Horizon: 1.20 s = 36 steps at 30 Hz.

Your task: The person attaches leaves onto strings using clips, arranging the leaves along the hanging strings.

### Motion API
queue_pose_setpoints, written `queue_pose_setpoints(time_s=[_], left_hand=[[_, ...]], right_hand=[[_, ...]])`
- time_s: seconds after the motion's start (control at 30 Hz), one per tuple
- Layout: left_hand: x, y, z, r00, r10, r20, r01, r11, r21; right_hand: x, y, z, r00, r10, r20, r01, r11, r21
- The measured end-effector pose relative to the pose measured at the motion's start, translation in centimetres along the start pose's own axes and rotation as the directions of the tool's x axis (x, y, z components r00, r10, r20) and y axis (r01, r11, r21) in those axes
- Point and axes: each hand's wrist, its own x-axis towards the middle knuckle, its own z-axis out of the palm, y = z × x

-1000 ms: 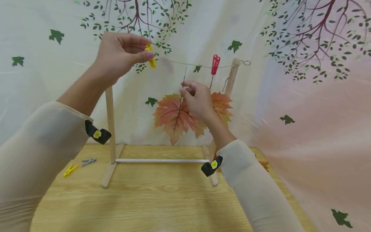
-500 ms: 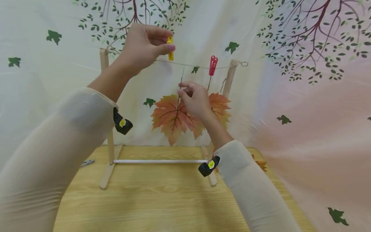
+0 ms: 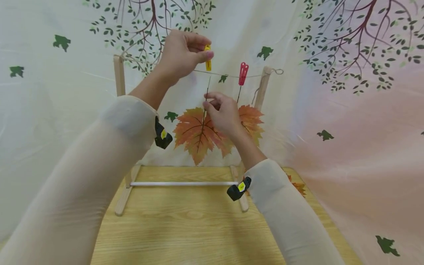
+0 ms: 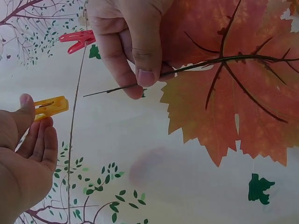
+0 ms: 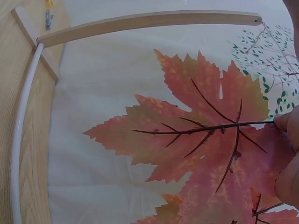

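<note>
My left hand (image 3: 182, 55) pinches a yellow clothespin (image 3: 208, 59) between thumb and fingers, just above the string (image 3: 218, 74). In the left wrist view the clothespin's (image 4: 51, 108) tip points at the string, a small gap apart. Lower and to the right, my right hand (image 3: 225, 114) pinches the dark stem of an orange-red maple leaf (image 3: 195, 129). The stem's thin end rises close to the string below the clothespin. Behind that hand a second leaf (image 3: 253, 119) hangs from a red clothespin (image 3: 243, 73) on the string.
A wooden frame holds the string between a left post (image 3: 119, 75) and a right post (image 3: 263, 88), with a white rod (image 3: 183, 183) low across it. More orange leaves (image 3: 298, 187) lie on the wooden table (image 3: 195, 235) at right. A printed cloth (image 3: 357, 162) hangs behind.
My left hand has moved right along the string with the yellow clothespin, to above the stem's end. The right hand and its leaf have stayed nearly still.
</note>
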Motion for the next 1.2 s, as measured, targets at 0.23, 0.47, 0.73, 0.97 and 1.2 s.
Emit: queue_pose_setpoints(time_s=[0.23, 0.47, 0.73, 0.97, 1.2], left_hand=[[0.6, -0.2, 0.7, 1.0, -0.029, 0.004, 0.029, 1.0, -0.003], [0.5, -0.2, 1.2, 0.999, -0.02, 0.027, 0.019, 0.999, 0.028], [0.4, -0.4, 1.5, 0.999, -0.03, 0.046, 0.027, 0.997, 0.066], [0.1, -0.9, 1.8, 0.998, 0.006, 0.06, -0.015, 0.99, 0.14], [0.3, -0.8, 1.7, 0.996, -0.003, 0.088, -0.012, 0.986, 0.164]], right_hand=[[0.1, 0.1, -0.1, 1.0, 0.0, -0.013, 0.0, 1.0, -0.012], [0.3, 0.0, -0.2, 0.999, -0.026, -0.032, 0.025, 0.999, -0.034], [0.2, 0.0, -0.4, 0.999, -0.043, -0.033, 0.041, 0.998, -0.049], [0.2, -0.2, -0.7, 0.998, -0.038, -0.048, 0.036, 0.998, -0.052], [0.1, -0.2, -0.8, 0.998, -0.023, -0.052, 0.02, 0.999, -0.049]])
